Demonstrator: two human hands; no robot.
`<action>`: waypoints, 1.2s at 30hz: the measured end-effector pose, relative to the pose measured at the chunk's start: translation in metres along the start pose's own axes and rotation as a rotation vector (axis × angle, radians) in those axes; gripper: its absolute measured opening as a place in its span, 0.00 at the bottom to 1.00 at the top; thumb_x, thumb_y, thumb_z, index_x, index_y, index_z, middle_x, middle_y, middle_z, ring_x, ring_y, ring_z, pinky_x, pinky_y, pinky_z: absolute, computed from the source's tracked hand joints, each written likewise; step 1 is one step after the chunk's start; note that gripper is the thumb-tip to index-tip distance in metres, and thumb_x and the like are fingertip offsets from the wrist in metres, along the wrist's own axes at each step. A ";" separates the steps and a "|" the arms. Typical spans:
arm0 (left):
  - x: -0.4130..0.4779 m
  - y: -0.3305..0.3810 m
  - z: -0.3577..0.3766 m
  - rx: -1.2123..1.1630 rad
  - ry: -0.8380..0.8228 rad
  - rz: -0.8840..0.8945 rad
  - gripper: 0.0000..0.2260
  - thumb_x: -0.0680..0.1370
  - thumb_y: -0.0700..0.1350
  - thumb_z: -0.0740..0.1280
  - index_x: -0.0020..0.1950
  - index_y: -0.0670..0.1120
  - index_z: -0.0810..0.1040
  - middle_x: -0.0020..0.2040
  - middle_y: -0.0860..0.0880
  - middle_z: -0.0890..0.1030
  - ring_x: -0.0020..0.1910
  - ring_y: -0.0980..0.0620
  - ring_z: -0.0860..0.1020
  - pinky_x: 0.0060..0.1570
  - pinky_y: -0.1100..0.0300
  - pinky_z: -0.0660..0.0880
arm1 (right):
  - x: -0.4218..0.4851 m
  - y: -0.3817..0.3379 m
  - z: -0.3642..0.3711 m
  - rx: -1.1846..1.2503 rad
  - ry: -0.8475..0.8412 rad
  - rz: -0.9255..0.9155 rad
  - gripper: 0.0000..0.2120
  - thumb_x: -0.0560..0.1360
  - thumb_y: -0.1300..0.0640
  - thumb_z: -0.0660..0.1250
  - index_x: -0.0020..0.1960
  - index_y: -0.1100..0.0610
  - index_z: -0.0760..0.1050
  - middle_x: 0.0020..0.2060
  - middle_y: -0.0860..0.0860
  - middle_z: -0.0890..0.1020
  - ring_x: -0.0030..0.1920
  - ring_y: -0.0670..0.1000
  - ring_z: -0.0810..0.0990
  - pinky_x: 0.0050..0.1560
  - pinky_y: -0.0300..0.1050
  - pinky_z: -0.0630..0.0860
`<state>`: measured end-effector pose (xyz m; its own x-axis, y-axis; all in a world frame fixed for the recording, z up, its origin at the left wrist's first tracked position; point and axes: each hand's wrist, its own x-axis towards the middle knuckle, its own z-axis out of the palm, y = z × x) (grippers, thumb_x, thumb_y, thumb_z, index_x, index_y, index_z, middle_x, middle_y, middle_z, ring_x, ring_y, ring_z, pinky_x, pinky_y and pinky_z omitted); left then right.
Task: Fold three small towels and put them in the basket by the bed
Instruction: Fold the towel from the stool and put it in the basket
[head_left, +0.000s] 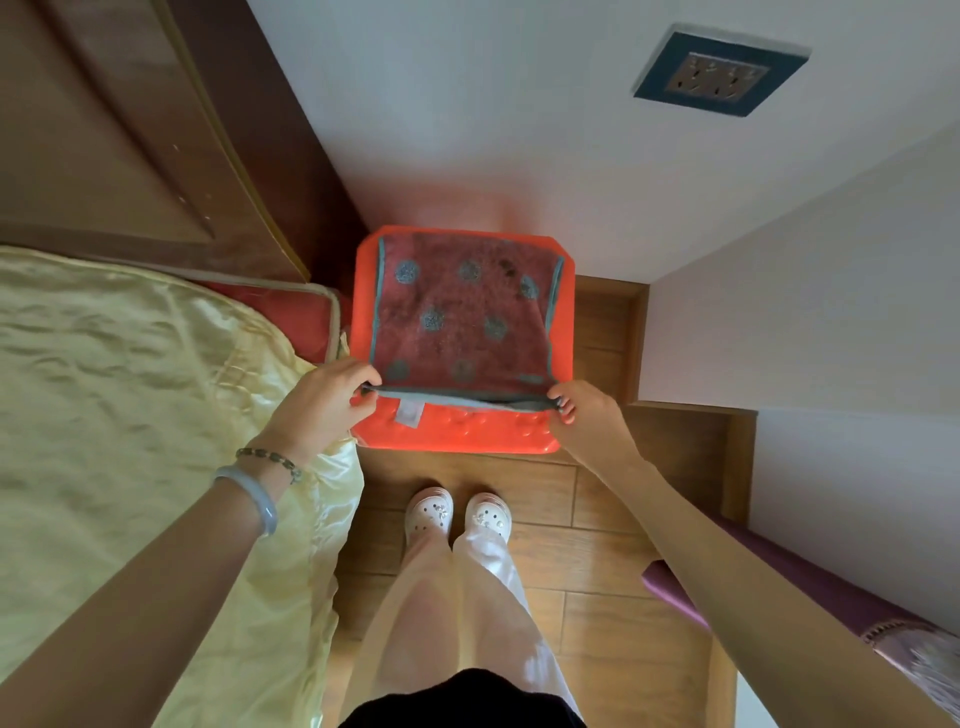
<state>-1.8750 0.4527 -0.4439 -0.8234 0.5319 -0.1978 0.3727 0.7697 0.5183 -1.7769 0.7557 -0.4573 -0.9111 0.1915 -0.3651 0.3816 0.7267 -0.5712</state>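
A dark red towel (462, 306) with blue-grey dots and a grey border lies spread over an orange plastic basket (467, 436) standing on the floor beside the bed. My left hand (332, 395) pinches the towel's near left corner. My right hand (582, 415) pinches the near right corner. The near edge is lifted slightly and stretched between both hands, and a white label hangs below it. I cannot see inside the basket, and no other towels are in view.
The bed with a yellow satin cover (130, 415) fills the left, its wooden headboard (130, 130) behind. A white wall with a socket (719, 73) rises behind the basket. My feet in white shoes (457, 514) stand on wooden floor. A purple mat (831, 603) lies at right.
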 end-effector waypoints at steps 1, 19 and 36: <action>0.001 0.004 -0.008 0.000 0.029 0.007 0.05 0.70 0.34 0.71 0.44 0.40 0.80 0.40 0.47 0.80 0.35 0.51 0.76 0.37 0.58 0.75 | 0.001 -0.005 -0.006 0.030 0.031 0.025 0.14 0.66 0.69 0.66 0.51 0.62 0.79 0.44 0.56 0.81 0.38 0.48 0.75 0.47 0.43 0.76; 0.022 0.108 -0.201 -0.021 0.492 0.201 0.05 0.72 0.38 0.68 0.47 0.42 0.80 0.41 0.50 0.78 0.38 0.49 0.75 0.42 0.60 0.73 | 0.017 -0.124 -0.177 0.607 0.337 0.014 0.12 0.69 0.69 0.68 0.48 0.55 0.80 0.38 0.50 0.80 0.37 0.42 0.76 0.46 0.41 0.77; 0.002 0.127 -0.197 -0.226 0.471 0.143 0.08 0.71 0.33 0.70 0.47 0.42 0.81 0.41 0.57 0.77 0.40 0.58 0.76 0.44 0.68 0.74 | -0.003 -0.134 -0.193 0.842 0.110 0.133 0.13 0.70 0.73 0.65 0.51 0.63 0.78 0.41 0.52 0.81 0.42 0.45 0.80 0.45 0.34 0.78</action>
<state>-1.9137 0.4816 -0.2142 -0.8932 0.3699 0.2556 0.4368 0.5785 0.6889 -1.8551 0.7852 -0.2380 -0.8441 0.3346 -0.4190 0.4350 -0.0298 -0.9000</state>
